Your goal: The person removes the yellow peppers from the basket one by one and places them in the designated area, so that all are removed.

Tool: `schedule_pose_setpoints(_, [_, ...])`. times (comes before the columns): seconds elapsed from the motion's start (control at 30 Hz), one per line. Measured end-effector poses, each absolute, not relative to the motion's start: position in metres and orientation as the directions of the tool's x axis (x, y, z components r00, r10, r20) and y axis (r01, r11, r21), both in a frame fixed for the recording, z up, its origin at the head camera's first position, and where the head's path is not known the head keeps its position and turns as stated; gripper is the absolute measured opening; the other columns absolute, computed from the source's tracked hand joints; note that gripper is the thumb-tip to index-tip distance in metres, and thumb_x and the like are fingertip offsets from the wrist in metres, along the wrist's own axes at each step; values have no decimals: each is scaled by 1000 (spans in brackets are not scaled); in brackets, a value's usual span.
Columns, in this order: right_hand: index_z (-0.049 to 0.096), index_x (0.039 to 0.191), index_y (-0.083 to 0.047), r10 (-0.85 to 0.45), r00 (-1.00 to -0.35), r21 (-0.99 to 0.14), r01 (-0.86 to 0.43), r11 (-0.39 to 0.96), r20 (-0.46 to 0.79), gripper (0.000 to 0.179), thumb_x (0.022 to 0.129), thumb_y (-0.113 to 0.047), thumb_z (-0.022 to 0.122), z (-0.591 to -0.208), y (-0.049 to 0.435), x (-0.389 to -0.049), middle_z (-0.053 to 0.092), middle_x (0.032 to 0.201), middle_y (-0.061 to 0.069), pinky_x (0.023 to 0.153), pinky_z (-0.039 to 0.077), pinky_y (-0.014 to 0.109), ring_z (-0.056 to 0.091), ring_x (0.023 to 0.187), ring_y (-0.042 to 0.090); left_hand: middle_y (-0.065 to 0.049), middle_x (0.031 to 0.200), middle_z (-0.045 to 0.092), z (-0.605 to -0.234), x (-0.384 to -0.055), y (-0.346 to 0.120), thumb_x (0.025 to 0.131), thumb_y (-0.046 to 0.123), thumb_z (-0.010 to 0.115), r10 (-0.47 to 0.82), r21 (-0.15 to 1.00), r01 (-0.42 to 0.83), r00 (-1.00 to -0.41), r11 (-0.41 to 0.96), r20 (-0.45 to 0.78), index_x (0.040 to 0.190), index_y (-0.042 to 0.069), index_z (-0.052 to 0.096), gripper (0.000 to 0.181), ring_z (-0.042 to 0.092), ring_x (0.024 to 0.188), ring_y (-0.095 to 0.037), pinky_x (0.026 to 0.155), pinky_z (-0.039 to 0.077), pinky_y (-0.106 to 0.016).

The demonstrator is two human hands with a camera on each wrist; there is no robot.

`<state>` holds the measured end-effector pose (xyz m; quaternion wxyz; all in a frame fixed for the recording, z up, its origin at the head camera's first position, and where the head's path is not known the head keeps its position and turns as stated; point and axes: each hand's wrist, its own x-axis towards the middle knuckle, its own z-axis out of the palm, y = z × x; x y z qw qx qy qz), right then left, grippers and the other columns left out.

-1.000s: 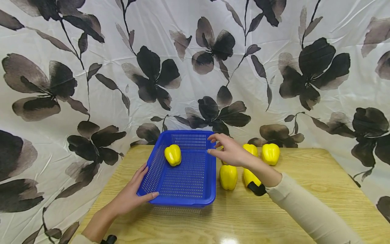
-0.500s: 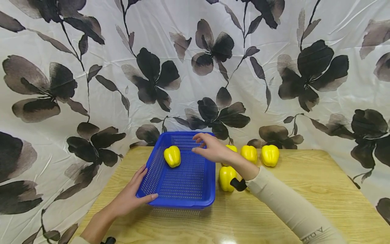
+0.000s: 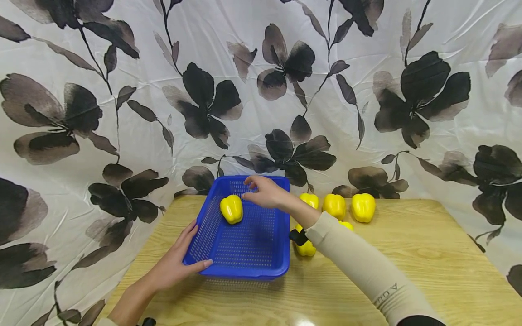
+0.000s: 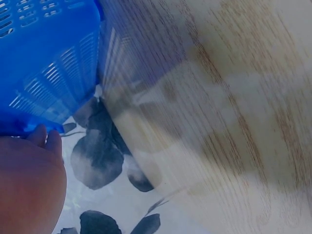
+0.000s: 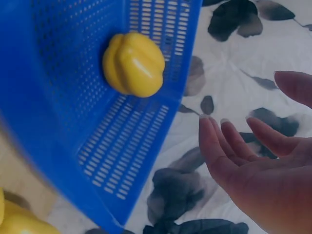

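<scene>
A blue plastic basket (image 3: 253,271) with slotted walls stands on the table. One yellow bell pepper (image 3: 231,209) lies inside, toward its left wall. My left hand (image 3: 177,265) holds the basket at its near left corner, thumb over the front rim and fingers along the left side. In the left wrist view, fingertips (image 4: 51,139) meet the rim. Above the far part of the basket hovers my right hand (image 3: 263,192), its fingers loosely bent and holding nothing. The right wrist view shows the pepper (image 5: 134,65) apart from those fingers (image 5: 214,146).
Several more yellow bell peppers (image 3: 363,208) stand on the wooden table (image 3: 408,253) just right of the basket, some partly hidden by my right forearm (image 3: 367,267). A floral cloth (image 3: 261,113) hangs behind the table's back edge.
My right hand has moved left, from the basket's right rim to over its inside, close to the pepper. The left hand and basket have stayed put.
</scene>
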<state>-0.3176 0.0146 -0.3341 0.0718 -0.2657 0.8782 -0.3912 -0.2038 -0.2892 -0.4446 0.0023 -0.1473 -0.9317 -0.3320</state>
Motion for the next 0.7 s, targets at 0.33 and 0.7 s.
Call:
schedule_pose_setpoints(0.33, [49,145,-1,-480,-877,-776,-301,554,-2,54,100,-27,64,-350,-13,-344,56,140,23,102,51,47,57,125,34,-8,172,7,-445,-205,-290,89,52,75,276,613,288,-954,736,116,165,12,16,104,19,151,-49,110,28,-75])
schedule_pose_setpoints(0.7, [52,140,6,-366,-929,-829,-160,536,-58,55,97,-23,68,-384,-36,-368,53,144,23,108,45,49,52,132,37,-6,172,7,-446,-205,-291,89,50,77,276,616,291,-953,732,123,165,12,16,104,19,152,-48,111,27,-75])
